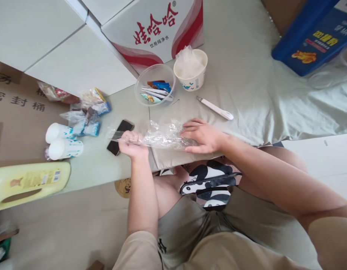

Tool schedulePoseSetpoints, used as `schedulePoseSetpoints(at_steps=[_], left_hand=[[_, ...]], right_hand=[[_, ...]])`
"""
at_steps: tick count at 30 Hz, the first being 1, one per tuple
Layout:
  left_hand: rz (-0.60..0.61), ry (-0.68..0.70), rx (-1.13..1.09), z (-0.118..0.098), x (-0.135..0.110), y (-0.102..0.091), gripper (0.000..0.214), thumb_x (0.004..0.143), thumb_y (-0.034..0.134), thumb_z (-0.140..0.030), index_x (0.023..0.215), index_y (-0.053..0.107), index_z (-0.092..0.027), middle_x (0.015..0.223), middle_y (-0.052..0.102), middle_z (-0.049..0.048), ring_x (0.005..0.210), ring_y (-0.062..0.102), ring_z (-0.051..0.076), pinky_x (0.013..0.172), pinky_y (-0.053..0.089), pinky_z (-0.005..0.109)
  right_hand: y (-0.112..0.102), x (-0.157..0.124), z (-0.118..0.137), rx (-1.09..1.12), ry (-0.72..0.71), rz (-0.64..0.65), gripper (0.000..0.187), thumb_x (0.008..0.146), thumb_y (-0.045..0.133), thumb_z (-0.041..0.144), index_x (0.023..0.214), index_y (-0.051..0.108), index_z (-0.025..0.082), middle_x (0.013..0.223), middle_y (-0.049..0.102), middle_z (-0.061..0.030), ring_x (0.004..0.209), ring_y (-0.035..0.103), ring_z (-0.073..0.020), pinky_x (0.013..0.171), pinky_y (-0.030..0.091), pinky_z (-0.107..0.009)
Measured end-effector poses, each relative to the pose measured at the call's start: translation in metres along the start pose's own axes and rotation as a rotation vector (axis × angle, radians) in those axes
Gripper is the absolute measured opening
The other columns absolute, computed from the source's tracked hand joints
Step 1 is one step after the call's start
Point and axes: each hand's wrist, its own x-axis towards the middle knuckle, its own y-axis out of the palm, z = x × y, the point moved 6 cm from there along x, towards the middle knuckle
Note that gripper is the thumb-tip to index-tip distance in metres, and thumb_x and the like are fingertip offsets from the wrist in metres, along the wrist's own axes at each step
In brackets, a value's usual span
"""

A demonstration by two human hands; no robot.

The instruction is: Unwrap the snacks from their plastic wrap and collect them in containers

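Head view: one table [241, 33] with a pale green cover, largest of the items shown; hours were read around the clear plastic film [162, 137] at the dial's centre. One red-lettered carton [159, 33] stood at twelve o'clock, one blue container [302, 48] at two, and one yellow jug [38, 180] lay between eight and nine. The film, a single crinkled piece, lay near the table's front edge between two hands. The right hand [203, 137], at three, rested palm down upon it with fingers spread; the left hand [132, 144], at nine, had its fingers curled tightly around the opposite end. The step in hand was judged to be a smoothing or stretching of the film; the next move seemed to call for a firm left hold and light right pressure (so thin a sheet would readily crease). One plastic tub [138, 86] of sachets [160, 88], too overlapped to count, stood just before twelve, and one paper bowl [194, 83] with crumpled translucent stuffing [188, 63] at one. Two paper cups [66, 149] lay at nine, beyond one dark phone [125, 126] partly under film and hand. One white cutter [215, 107] lay at two.
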Motion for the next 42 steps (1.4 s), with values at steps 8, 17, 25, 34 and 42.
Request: schedulePoseSetpoints(at_steps=[8,17,25,34,42], left_hand=[[0.15,-0.178,-0.093,-0.008,-0.001,-0.009,0.059,0.087,0.047,-0.048,0.053,0.007,-0.02,0.049,0.005,-0.0057,0.044,0.009,0.009,0.042,0.018,0.026],[0.173,-0.257,-0.163,-0.007,-0.003,-0.001,0.055,0.09,0.042,-0.04,0.052,0.008,-0.02,0.049,0.004,-0.0056,0.044,0.008,0.009,0.043,0.021,0.026],[0.135,-0.182,-0.11,-0.012,-0.001,-0.008,0.052,0.08,0.051,-0.037,0.053,0.011,-0.019,0.048,0.007,-0.0056,0.043,0.009,0.008,0.044,0.022,0.025],[0.156,-0.158,-0.077,-0.012,-0.003,-0.007,0.058,0.077,0.06,-0.041,0.053,0.012,-0.019,0.049,0.01,-0.0055,0.043,0.014,0.008,0.044,0.023,0.025],[0.194,-0.242,-0.101,-0.002,-0.006,0.011,0.063,0.089,0.054,-0.042,0.05,0.01,-0.02,0.046,0.009,-0.0049,0.04,0.014,0.008,0.041,0.019,0.025]], right_hand=[[-0.012,-0.001,-0.001,-0.058,0.216,-0.257,0.05,0.1,0.035,0.049,0.126,0.065,0.017,0.134,0.064,-0.016,0.12,0.056,-0.0319,0.102,0.041,-0.048],[0.009,0.0,0.012,-0.303,0.199,-0.088,0.036,0.099,0.05,0.035,0.128,0.069,0.028,0.154,0.051,-0.01,0.144,0.037,-0.0382,0.111,0.031,-0.056],[-0.005,-0.008,-0.007,-0.298,0.383,-0.177,0.031,0.095,0.051,0.031,0.114,0.073,0.021,0.135,0.066,-0.0125,0.131,0.05,-0.0355,0.103,0.037,-0.051],[-0.026,-0.02,-0.015,-0.358,0.553,-0.397,0.034,0.097,0.046,0.039,0.104,0.073,0.018,0.125,0.066,-0.0186,0.12,0.052,-0.0398,0.098,0.04,-0.056],[0.0,-0.004,0.014,-0.239,0.159,-0.13,0.045,0.099,0.047,0.034,0.14,0.059,0.021,0.155,0.054,-0.0106,0.141,0.046,-0.0326,0.115,0.033,-0.051]])
